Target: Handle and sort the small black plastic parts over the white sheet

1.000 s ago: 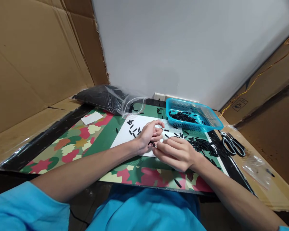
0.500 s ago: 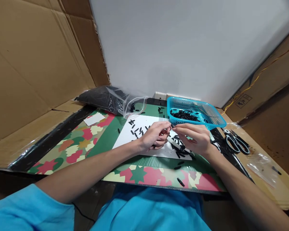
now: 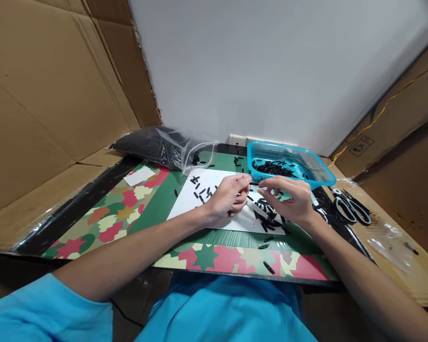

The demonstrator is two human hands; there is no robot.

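My left hand (image 3: 232,195) is closed over the white sheet (image 3: 185,204), thumb and forefinger pinching a small black elongated piece (image 3: 254,184). At the other end of that piece, the fingertips of my right hand (image 3: 288,197) meet it, the thumb held a little below the forefinger. The left hand's other fingers are curled in; a dark bit shows near the palm, too small to name. Many similar black pieces (image 3: 269,221) lie on the sheet, mostly below the right hand. A pale narrow strip (image 3: 257,209) lies among them.
A blue basket (image 3: 328,178) with black pieces stands behind my right hand. A zip bag (image 3: 153,145) full of dark pieces lies at the back left. Scissors (image 3: 351,209) and a clear plastic bag (image 3: 390,244) are on the right. Loose pieces (image 3: 268,267) lie near the front edge.
My right hand has drawn slightly right and up, so the fingertips of both hands are farther apart. The black piece now shows plainly between them.
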